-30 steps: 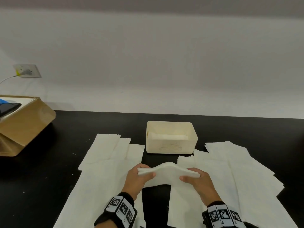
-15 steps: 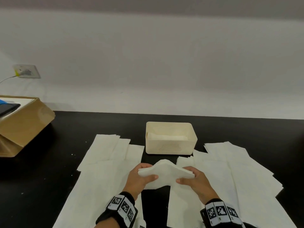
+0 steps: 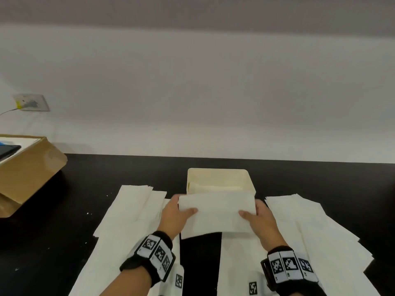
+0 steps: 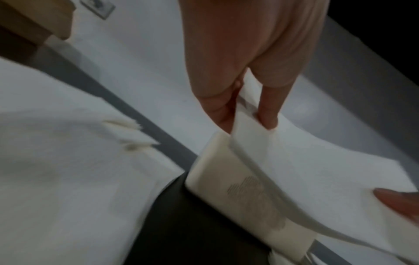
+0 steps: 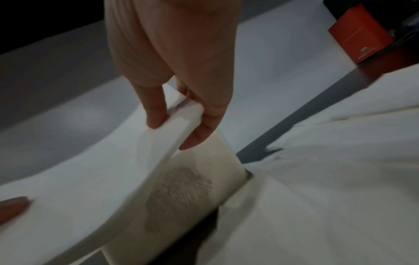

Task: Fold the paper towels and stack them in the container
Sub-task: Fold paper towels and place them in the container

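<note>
Folded towel: a folded paper towel (image 3: 217, 212) is held in the air just in front of the cream container (image 3: 220, 175), its far edge overlapping the near wall.
Left hand: left hand (image 3: 174, 214) pinches the towel's left end, thumb on top, fingers beneath.
Right hand: right hand (image 3: 259, 217) pinches the right end the same way.
Container: it stands on the black counter (image 3: 89, 174) and already holds folded towels.
Unfolded towels: flat sheets (image 3: 128, 212) lie left and right of the hands.
Handling: probably very light, soft and limp; it sags between grips and tears easily, so holding both short ends likely keeps the fold closed.
</note>
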`<state>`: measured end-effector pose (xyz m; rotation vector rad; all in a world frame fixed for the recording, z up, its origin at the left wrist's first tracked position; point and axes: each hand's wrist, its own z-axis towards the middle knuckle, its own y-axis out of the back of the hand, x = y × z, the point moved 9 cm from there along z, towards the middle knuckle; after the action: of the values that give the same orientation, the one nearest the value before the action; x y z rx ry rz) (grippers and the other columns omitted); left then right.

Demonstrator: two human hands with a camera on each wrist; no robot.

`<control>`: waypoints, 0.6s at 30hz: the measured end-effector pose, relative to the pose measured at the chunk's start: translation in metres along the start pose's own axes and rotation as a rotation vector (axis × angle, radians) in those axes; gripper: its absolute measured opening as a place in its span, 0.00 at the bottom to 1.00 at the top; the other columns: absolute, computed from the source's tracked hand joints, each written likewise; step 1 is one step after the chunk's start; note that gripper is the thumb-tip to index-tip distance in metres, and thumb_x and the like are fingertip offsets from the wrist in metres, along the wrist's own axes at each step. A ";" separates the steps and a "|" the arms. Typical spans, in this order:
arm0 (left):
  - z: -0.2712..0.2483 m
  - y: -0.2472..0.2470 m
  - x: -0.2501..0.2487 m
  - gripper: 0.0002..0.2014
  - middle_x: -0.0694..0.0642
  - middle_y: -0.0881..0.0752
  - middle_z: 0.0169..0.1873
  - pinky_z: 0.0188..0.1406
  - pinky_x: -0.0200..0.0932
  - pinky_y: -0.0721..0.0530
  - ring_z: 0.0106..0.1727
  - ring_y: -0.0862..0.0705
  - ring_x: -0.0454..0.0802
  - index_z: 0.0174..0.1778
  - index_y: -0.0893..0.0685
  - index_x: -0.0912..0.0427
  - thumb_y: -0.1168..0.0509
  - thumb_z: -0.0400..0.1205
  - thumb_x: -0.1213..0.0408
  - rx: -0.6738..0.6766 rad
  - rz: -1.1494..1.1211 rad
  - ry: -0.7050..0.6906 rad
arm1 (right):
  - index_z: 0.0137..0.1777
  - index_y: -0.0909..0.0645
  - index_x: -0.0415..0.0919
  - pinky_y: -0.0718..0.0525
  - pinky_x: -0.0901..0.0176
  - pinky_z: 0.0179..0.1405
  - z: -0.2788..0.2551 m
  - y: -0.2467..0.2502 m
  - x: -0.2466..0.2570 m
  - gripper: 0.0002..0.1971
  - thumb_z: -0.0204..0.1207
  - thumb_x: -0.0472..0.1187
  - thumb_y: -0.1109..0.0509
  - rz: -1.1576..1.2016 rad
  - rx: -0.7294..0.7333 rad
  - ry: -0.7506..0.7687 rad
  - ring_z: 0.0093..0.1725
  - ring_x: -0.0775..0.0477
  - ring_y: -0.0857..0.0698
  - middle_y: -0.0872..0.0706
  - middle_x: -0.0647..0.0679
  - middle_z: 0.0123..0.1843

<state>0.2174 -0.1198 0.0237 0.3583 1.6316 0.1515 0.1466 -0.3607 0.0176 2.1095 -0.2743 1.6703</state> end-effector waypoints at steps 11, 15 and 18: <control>0.085 -0.018 -0.060 0.23 0.59 0.20 0.54 0.50 0.44 0.16 0.42 0.21 0.50 0.73 0.32 0.53 0.40 0.82 0.71 -0.077 0.257 -0.131 | 0.75 0.28 0.51 0.25 0.61 0.58 0.074 -0.009 0.082 0.25 0.83 0.28 0.46 -0.359 -0.153 0.259 0.61 0.41 0.21 0.25 0.37 0.67; 0.104 -0.031 -0.051 0.12 0.61 0.20 0.59 0.53 0.42 0.18 0.48 0.19 0.52 0.61 0.21 0.59 0.43 0.84 0.70 -0.044 0.489 -0.116 | 0.62 0.16 0.37 0.20 0.60 0.53 0.100 -0.016 0.068 0.20 0.80 0.24 0.45 -0.466 -0.162 0.191 0.58 0.37 0.18 0.24 0.34 0.65; 0.114 -0.040 -0.043 0.14 0.59 0.21 0.63 0.58 0.39 0.20 0.60 0.18 0.53 0.62 0.19 0.60 0.46 0.85 0.72 -0.009 0.579 -0.087 | 0.61 0.16 0.35 0.20 0.51 0.65 0.111 -0.019 0.055 0.18 0.78 0.23 0.42 -0.473 -0.152 0.125 0.61 0.37 0.19 0.23 0.35 0.67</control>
<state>0.3270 -0.1846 0.0406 0.8134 1.4036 0.5703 0.2660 -0.3878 0.0468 1.7749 0.1265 1.4387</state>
